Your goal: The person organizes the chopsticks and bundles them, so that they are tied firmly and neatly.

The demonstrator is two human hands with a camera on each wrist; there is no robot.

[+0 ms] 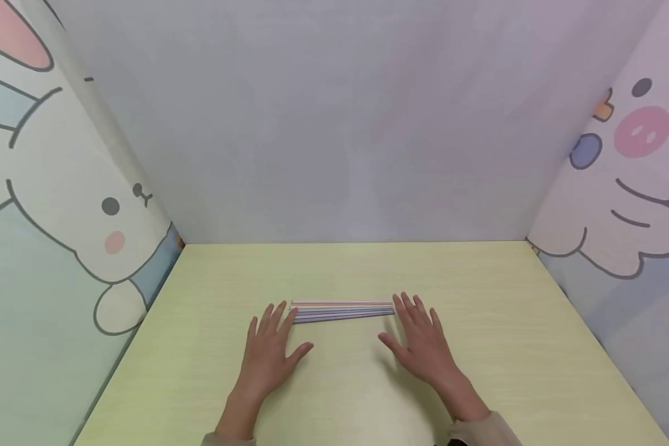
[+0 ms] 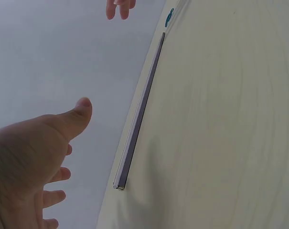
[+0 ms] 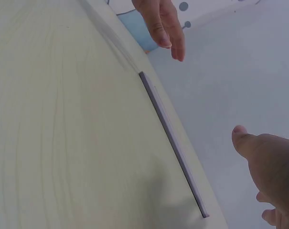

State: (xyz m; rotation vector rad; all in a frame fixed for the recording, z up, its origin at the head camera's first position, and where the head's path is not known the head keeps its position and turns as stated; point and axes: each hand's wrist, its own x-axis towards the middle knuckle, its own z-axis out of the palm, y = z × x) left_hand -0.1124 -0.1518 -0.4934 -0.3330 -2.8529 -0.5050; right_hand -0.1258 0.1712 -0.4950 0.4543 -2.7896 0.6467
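A row of long thin strips [image 1: 342, 313], pale, reddish and grey-purple, lies crosswise on the table. Their exact kind is not clear. In the left wrist view the strips [image 2: 139, 114] look like one slim bar with a dark grey-purple side. My left hand [image 1: 267, 353] is at their left end, fingers spread and thumb out, holding nothing. At the opposite end is my right hand [image 1: 424, 347], also with extended fingers and nothing in its grasp. Shadows on the table in the right wrist view suggest that the right hand [image 3: 273, 171] is raised above the surface.
The pale yellow wooden table [image 1: 345, 269] meets a plain grey-white back wall [image 1: 345, 124]. Side panels with cartoon animals stand at the left [image 1: 61, 186] and right [image 1: 619, 204]. A small blue mark [image 2: 169, 17] shows beyond the strips' far end in the left wrist view.
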